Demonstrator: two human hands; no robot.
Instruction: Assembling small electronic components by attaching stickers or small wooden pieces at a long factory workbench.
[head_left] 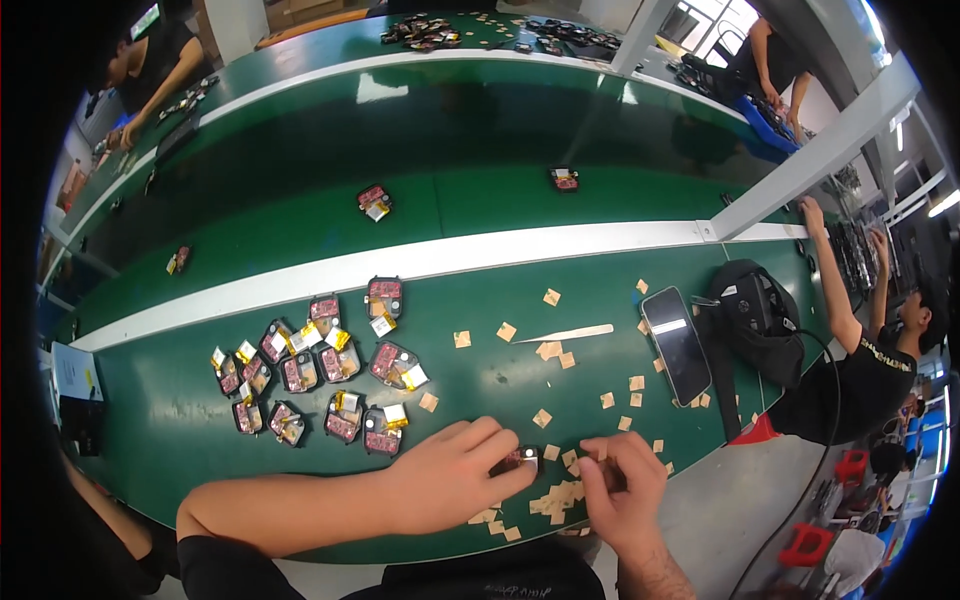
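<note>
My left hand (455, 475) rests at the table's near edge, its fingers closed around a small black device with a red circuit board (522, 458), mostly covered by the fingers. To the right, my right hand (625, 490) is curled with thumb and index finger close together; whatever may be between them is too small to make out. Small tan squares (555, 498) lie in a loose pile between my hands, and more are scattered beyond. Left of my left hand sits a group of similar open devices (340, 362), many with silver-and-yellow battery packs.
Pale tweezers (570, 333) lie past my hands. A phone (677, 345) and a black bag (757, 320) are at the right. A white rail (480, 252) borders a green belt carrying several devices (375, 202). Other people (860, 380) work around the line.
</note>
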